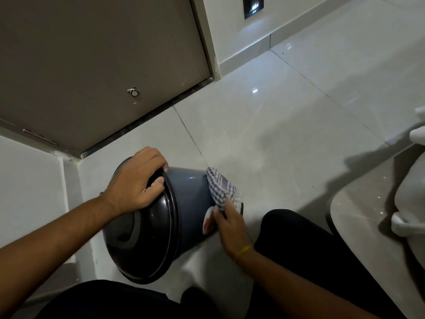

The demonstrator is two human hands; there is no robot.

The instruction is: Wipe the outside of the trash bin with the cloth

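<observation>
A grey trash bin with a black lid is tipped toward me on the tiled floor, its base pointing away. My left hand grips the upper rim of the lid, fingers curled over the edge. My right hand pinches a checked grey-and-white cloth and presses it against the bin's right side near the base. A white and red label on the bin's side shows just left of my right hand.
A brown door with a round stopper stands behind the bin, its threshold running diagonally. White wall meets the floor at the left. A white toilet stands at the right edge. My dark-clothed knees fill the bottom.
</observation>
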